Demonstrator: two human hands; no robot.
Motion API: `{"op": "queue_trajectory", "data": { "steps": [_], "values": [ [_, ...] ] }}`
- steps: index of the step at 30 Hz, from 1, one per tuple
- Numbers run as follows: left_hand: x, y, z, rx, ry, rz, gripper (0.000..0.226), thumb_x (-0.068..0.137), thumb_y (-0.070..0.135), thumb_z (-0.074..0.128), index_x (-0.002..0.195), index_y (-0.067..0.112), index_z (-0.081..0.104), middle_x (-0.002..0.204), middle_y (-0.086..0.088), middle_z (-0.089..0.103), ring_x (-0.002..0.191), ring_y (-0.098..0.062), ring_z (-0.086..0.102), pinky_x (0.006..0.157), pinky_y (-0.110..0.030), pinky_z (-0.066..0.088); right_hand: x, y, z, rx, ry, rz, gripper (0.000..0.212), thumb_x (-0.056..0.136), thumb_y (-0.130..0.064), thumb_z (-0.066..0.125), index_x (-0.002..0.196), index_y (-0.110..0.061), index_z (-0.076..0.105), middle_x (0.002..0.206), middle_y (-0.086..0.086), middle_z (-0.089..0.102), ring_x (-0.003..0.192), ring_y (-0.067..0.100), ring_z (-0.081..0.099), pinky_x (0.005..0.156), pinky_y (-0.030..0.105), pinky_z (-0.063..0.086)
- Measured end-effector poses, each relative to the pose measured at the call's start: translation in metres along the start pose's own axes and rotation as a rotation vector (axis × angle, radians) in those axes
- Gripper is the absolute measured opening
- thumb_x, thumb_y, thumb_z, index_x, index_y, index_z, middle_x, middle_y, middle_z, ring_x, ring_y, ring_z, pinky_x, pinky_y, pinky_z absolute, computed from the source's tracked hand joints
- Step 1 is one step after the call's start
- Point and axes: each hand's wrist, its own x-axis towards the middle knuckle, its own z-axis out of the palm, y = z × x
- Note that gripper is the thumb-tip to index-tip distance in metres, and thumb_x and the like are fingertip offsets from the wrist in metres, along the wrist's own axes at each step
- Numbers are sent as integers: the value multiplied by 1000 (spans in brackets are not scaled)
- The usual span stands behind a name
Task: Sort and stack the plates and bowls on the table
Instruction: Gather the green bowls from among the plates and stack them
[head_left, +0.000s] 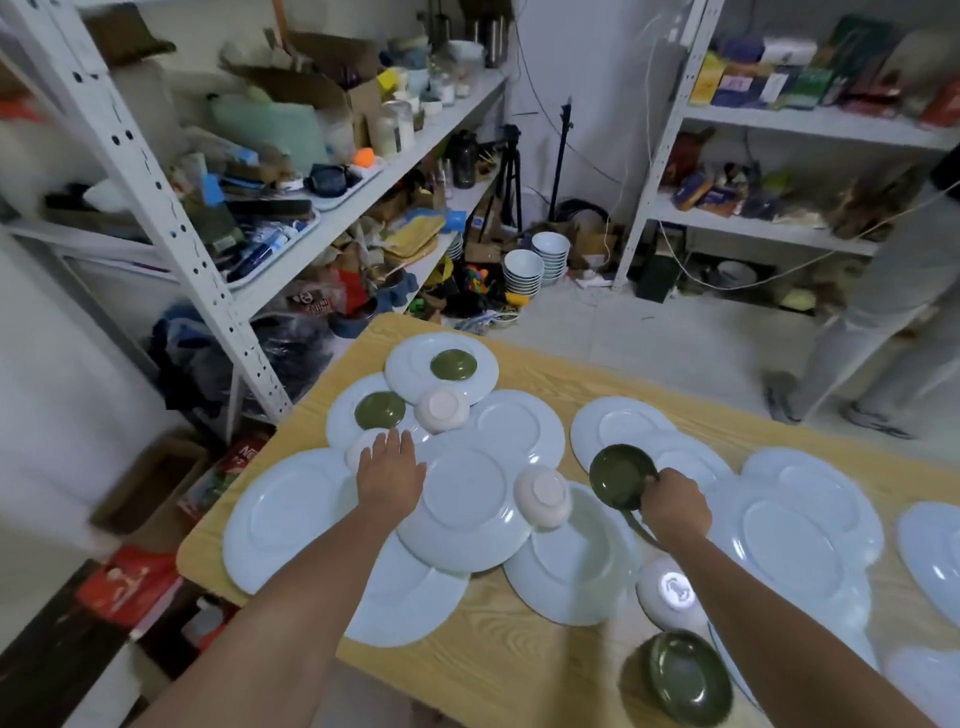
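Forearms (291, 613) reach in from the bottom edge over the wooden desk (519, 649). The right grip (675, 506) is clamped on the rim of a tilted green bowl (621, 475), held over the plates. The left grip (390, 470) lies flat, fingers straight, on an upturned pink bowl (358, 449).

Four green bowls show: the held one, an upright green bowl (688, 678) at the near edge of the desk, and two upturned green bowls (453, 364) on the far-left plates. All three pink bowls are upturned. One upturned white bowl (670, 592) lies beside the right forearm.

At least twelve white plates (462, 499) overlap across the desk. Cluttered metal shelves (171, 218) line the walls, stacked white bowls (522, 270) stand on the floor, and a person (883, 312) stands at the right.
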Motion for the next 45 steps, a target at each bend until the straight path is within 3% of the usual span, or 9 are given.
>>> {"op": "queue_trajectory", "data": {
  "steps": [5, 13, 21, 26, 31, 36, 38, 40, 45],
  "values": [
    [37, -25, -2, -73, -33, 9, 62, 101, 40, 35, 150, 4, 19, 154, -12, 27, 142, -25, 28, 113, -35, 28, -4, -36, 17, -12, -20, 51, 27, 99, -23, 38, 87, -7, 56, 91, 12, 66, 84, 30, 62, 72, 30, 47],
    [103, -48, 8, -94, -108, 35, 75, 97, 41, 46, 150, -1, 12, 155, -18, 22, 145, -29, 22, 118, -36, 23, -12, -66, 45, -47, -5, 179, 28, 98, -24, 37, 94, -8, 60, 86, 9, 65, 80, 28, 59, 71, 29, 42],
    [138, -49, 21, -86, -113, 7, 81, 92, 38, 56, 146, -7, 17, 151, -28, 25, 141, -36, 28, 118, -38, 22, -20, -65, 53, -40, 5, 246, 26, 98, -23, 37, 90, -8, 57, 90, 12, 69, 86, 30, 66, 80, 34, 51],
    [144, -45, 18, -135, -69, -36, 46, 94, 22, 54, 130, -2, 40, 135, -24, 45, 125, -34, 45, 101, -37, 38, -22, -60, 52, -18, 21, 248, 28, 99, -25, 36, 85, -10, 55, 83, 9, 68, 76, 25, 66, 77, 35, 54],
    [140, -41, 13, -121, -127, 19, 47, 86, 26, 63, 120, 1, 41, 117, -19, 58, 109, -32, 56, 82, -34, 49, -25, -62, 52, -11, 24, 256, 28, 99, -26, 37, 82, -13, 54, 81, 8, 68, 74, 23, 66, 71, 31, 53],
    [130, -35, 2, -28, -16, 91, 43, 62, 32, 77, 90, 2, 65, 65, -9, 68, 55, -20, 65, 45, -19, 47, -24, -63, 48, -21, 17, 243, 30, 101, -28, 34, 89, -11, 56, 85, 8, 68, 79, 24, 66, 77, 34, 54],
    [133, -34, 1, -42, -12, 114, 51, 79, 29, 65, 117, -4, 57, 80, -15, 71, 69, -26, 69, 51, -26, 52, -23, -62, 47, -23, 14, 235, 30, 101, -27, 34, 90, -10, 56, 86, 8, 68, 80, 25, 67, 80, 35, 54],
    [138, -33, -1, -68, 14, 107, 57, 94, 28, 48, 139, -6, 35, 99, -17, 69, 86, -29, 69, 63, -32, 54, -23, -60, 46, -26, 15, 231, 30, 101, -27, 34, 92, -10, 57, 87, 9, 68, 81, 25, 67, 81, 37, 55],
    [136, -36, -8, -120, 54, -25, 51, 99, 16, 42, 140, -12, 30, 111, -20, 67, 98, -30, 69, 75, -36, 55, -23, -55, 45, -27, 30, 222, 29, 101, -27, 35, 91, -10, 56, 85, 8, 67, 79, 24, 66, 78, 34, 54]
  ]
}}
